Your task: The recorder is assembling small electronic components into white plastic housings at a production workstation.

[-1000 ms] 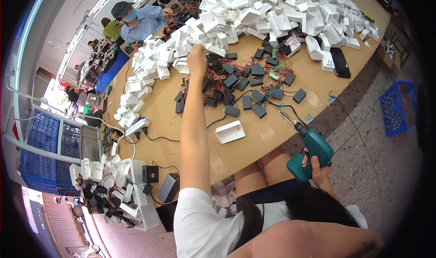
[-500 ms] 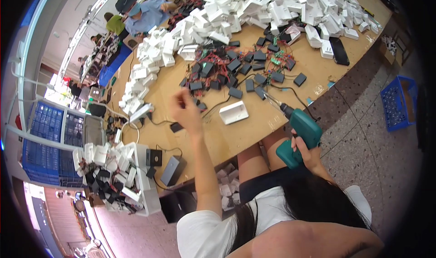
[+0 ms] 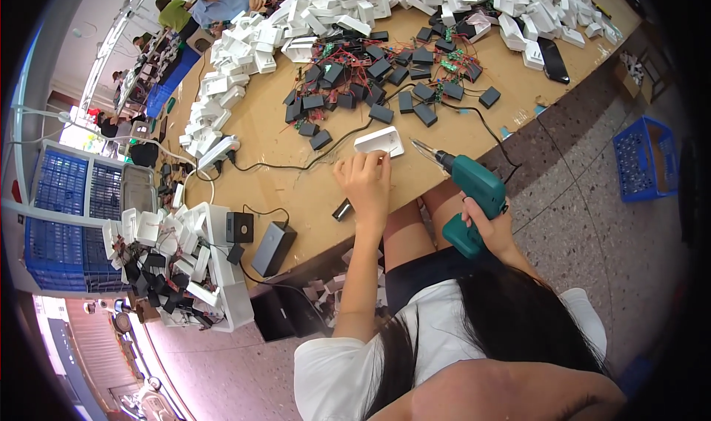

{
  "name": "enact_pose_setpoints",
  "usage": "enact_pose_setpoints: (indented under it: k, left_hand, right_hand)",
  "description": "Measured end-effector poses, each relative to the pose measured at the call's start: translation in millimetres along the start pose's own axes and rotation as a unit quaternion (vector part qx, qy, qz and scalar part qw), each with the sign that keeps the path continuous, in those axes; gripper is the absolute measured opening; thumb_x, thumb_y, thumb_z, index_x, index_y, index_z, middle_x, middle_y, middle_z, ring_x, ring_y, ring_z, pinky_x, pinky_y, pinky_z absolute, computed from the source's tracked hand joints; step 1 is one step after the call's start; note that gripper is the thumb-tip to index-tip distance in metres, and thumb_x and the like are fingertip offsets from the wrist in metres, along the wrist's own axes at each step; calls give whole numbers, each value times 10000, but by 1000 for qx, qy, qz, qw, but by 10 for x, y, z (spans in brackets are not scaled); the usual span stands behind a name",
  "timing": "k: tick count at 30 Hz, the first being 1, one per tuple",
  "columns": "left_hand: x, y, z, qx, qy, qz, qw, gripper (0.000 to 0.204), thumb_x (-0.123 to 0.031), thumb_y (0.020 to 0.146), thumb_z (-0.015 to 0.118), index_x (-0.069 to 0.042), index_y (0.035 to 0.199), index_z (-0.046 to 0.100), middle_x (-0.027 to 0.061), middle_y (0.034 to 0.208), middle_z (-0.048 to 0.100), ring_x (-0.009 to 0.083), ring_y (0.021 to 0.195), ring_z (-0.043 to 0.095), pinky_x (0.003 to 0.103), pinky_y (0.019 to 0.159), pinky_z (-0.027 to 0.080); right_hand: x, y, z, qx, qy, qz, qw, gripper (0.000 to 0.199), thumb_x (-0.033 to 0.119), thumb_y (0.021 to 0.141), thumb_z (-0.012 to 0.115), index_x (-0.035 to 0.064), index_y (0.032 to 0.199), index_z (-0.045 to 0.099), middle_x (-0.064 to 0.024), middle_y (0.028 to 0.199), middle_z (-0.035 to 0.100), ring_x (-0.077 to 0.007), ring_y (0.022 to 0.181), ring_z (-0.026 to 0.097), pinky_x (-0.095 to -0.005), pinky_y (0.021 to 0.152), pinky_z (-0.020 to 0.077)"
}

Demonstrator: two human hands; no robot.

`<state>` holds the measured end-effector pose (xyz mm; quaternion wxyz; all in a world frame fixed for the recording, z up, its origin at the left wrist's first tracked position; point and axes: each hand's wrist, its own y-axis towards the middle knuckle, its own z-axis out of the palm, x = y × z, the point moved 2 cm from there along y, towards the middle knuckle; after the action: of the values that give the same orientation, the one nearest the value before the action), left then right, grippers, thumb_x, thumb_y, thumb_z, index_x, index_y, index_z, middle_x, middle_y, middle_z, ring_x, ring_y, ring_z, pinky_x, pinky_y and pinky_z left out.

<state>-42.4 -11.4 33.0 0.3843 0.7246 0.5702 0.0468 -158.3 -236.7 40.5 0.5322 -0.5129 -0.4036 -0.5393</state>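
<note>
A white open plastic case (image 3: 381,139) lies near the front of the table. My left hand (image 3: 364,184) reaches it from the near side, fingers bent over its near edge; the thumb's grip is largely hidden. A small black piece (image 3: 342,210) rests beside that hand's heel. In my right hand (image 3: 489,225) is a green power screwdriver (image 3: 478,180), gripped by its handle. Its bit points up and left, just right of the case and apart from it. Beyond the case lie several black boxes (image 3: 381,114) among red wires and green circuit boards.
Heaped white cases (image 3: 296,21) fill the far table (image 3: 296,191). A phone (image 3: 552,59) lies far right; a black cable (image 3: 285,166) crosses the tabletop. At left stand a grey box (image 3: 274,248) and a filled white bin (image 3: 237,310). A blue crate (image 3: 641,162) is on the floor; a person (image 3: 222,2) sits beyond.
My left hand has moved right and nearer, from beside the black boxes to the white case. The screwdriver's tip is now closer to the case. The small black piece now lies farther right.
</note>
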Motion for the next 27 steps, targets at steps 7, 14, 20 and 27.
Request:
enact_pose_setpoints:
  k: [7,14,20,27]
  left_hand:
    - [112,172,99,34,13,-12,999,66,-121,900,768,-110,953,728,48,850,641,253,884,601,416,987,406]
    - [261,227,159,-6,-52,-67,996,90,-89,903,759,-82,962,691,61,928,649,270,924,600,419,966,405]
    - [-59,148,-60,49,-181,-68,980,100,-38,882,778,-32,911,682,86,869,626,242,831,605,360,779,461]
    - [-510,71,-520,169,-332,-132,919,104,2,888,784,10,920,686,52,851,620,106,678,571,268,602,451]
  right_hand:
    - [-87,265,225,-15,-51,-28,998,168,38,952,735,-1,1090,647,-16,782,653,-65,652,622,-242,598,501]
    - [-223,489,398,-13,-37,-20,999,176,77,993,681,-18,1138,651,-57,917,685,-82,768,636,-258,651,513]
    - [-208,592,478,-6,-44,-104,994,379,26,978,696,27,1326,545,-66,1199,640,-85,1037,613,-264,737,555]
    - [393,296,515,-56,-50,-80,994,375,55,927,786,35,1213,543,-80,1083,730,-106,886,713,-259,778,581]
